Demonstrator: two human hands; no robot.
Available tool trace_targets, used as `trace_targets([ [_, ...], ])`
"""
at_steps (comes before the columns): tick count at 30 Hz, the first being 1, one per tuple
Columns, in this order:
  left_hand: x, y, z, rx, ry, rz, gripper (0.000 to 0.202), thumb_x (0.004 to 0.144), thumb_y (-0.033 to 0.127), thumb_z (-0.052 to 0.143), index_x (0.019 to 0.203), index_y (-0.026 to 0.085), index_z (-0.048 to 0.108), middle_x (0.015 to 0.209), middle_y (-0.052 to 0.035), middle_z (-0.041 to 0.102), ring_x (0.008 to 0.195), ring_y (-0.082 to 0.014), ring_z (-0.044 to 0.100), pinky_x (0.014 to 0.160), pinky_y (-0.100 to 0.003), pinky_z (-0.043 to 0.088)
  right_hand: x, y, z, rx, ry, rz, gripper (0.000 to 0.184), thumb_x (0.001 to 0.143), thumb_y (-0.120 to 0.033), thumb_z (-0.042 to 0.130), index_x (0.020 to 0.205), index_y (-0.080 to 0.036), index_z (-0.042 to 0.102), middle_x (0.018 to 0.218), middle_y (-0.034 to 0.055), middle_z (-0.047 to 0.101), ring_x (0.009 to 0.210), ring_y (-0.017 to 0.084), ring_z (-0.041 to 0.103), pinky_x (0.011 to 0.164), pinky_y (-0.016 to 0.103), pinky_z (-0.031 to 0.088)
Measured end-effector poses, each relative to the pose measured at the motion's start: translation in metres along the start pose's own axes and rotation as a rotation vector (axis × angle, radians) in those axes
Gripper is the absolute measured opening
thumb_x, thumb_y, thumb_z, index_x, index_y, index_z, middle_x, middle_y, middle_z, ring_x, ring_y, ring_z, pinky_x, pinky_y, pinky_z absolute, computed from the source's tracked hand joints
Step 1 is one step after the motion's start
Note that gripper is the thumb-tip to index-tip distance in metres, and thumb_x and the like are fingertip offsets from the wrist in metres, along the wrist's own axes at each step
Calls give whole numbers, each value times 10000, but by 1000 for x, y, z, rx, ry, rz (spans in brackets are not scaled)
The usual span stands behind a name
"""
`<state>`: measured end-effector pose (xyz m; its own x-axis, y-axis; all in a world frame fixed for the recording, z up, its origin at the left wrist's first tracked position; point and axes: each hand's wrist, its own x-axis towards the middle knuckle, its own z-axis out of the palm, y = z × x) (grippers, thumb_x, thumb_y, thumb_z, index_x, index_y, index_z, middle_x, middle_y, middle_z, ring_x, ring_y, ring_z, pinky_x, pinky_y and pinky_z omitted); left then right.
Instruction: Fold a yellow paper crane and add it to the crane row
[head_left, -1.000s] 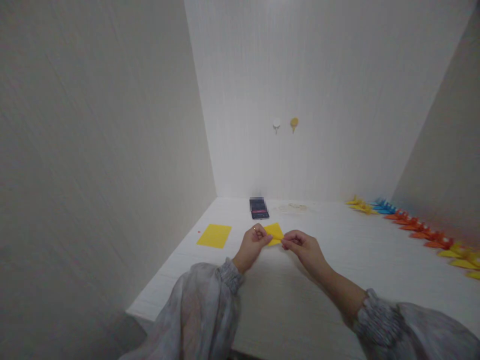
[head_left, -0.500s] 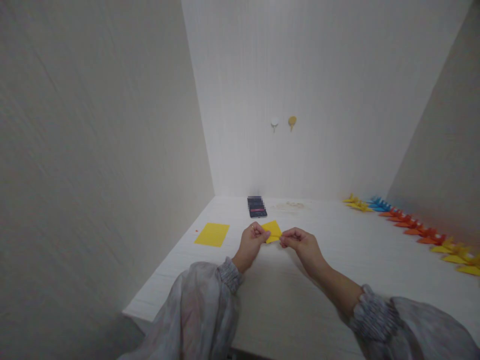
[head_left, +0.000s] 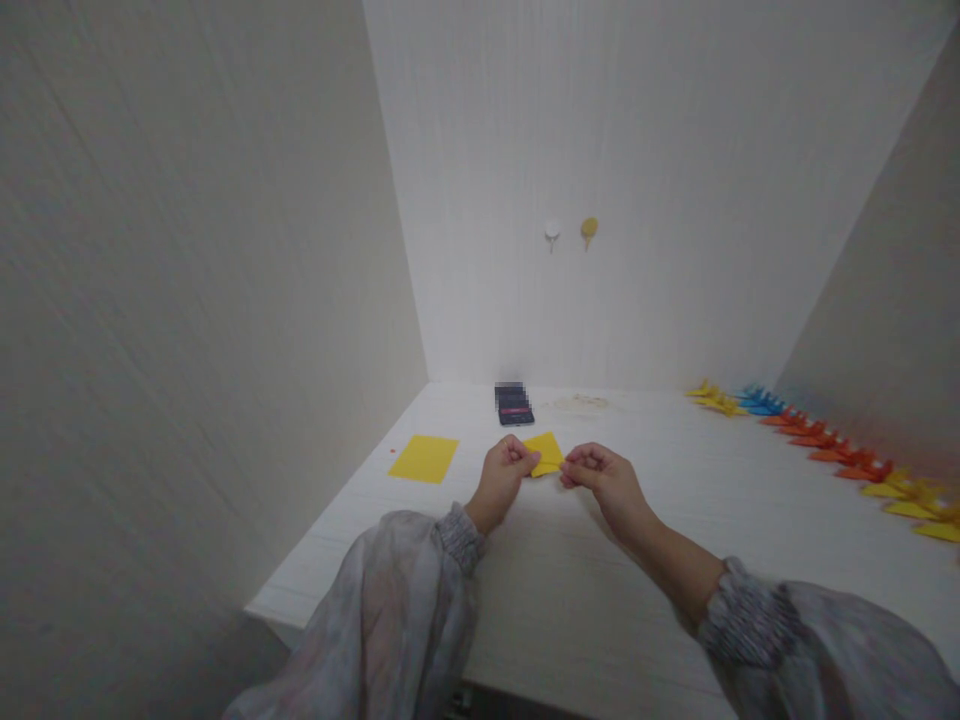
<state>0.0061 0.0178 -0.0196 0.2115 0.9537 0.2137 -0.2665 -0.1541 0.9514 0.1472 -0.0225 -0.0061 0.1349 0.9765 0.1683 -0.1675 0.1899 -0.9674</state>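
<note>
A small folded yellow paper [head_left: 546,453] is held just above the white table [head_left: 570,590], between both hands. My left hand [head_left: 503,478] pinches its left edge with curled fingers. My right hand [head_left: 600,479] pinches its right edge, fingers closed too. Both sleeves are grey and loose. A flat yellow sheet [head_left: 424,458] lies on the table to the left of my left hand.
A dark phone [head_left: 514,404] lies behind the hands near the back wall. A row of folded paper figures [head_left: 821,443], yellow, blue and orange, runs along the right side. Two small hooks [head_left: 570,233] hang on the back wall. Walls close in left and right.
The hands stay pinched on the yellow paper and have shifted only slightly; the view has tilted a little, so everything sits marginally higher in frame.
</note>
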Motion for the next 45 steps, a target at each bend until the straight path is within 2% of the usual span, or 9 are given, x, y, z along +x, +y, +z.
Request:
trace_targets([
  [8,0,-1,2,-38,16,-11,296,556,287,673,591,152,413,502,51,493,471,-61,436,491,-191,308,2,3,1,51,28,23,278,504,-206,719,683,-160,512,477,-42,567,437,105,536,499,241,427],
  [16,0,0,3,24,78,-32,276,555,277,677,620,150,440,491,44,513,445,-62,447,466,-189,322,3,5,0,47,53,35,294,512,-189,703,719,-162,495,514,-32,579,434,108,536,485,249,427],
  [21,1,0,4,4,108,-33,304,547,249,678,652,167,404,449,78,463,399,-49,407,435,-174,304,4,6,-1,46,77,36,306,513,-192,694,740,-167,490,532,-22,577,444,118,535,494,267,438],
  [24,1,-1,2,11,81,-6,320,557,246,672,666,175,379,454,89,443,399,-44,397,438,-172,308,4,5,-2,39,43,52,311,517,-211,701,747,-167,497,530,-32,563,453,112,534,507,260,440],
  [27,1,-2,2,67,67,36,302,572,240,658,672,174,381,475,87,431,420,-47,403,447,-174,313,3,6,-2,18,-45,86,303,543,-262,696,774,-162,526,569,-23,574,488,107,541,517,246,436],
  [31,-2,-2,4,144,11,75,263,595,226,635,682,175,392,495,84,423,438,-53,407,451,-177,307,4,12,-1,-110,-154,99,240,628,-363,634,702,-145,566,517,-12,553,448,92,491,451,217,372],
  [37,-2,-1,5,221,-10,76,227,610,205,611,687,174,400,509,82,402,453,-53,389,450,-175,288,8,22,-4,-123,-147,100,266,609,-384,646,537,-166,511,464,-25,537,393,83,446,425,218,335],
  [45,-3,0,5,178,3,63,240,610,212,620,700,171,401,493,88,399,435,-43,384,441,-166,284,8,20,-6,-164,-154,97,258,620,-400,632,542,-164,565,510,5,588,412,96,478,433,221,349],
])
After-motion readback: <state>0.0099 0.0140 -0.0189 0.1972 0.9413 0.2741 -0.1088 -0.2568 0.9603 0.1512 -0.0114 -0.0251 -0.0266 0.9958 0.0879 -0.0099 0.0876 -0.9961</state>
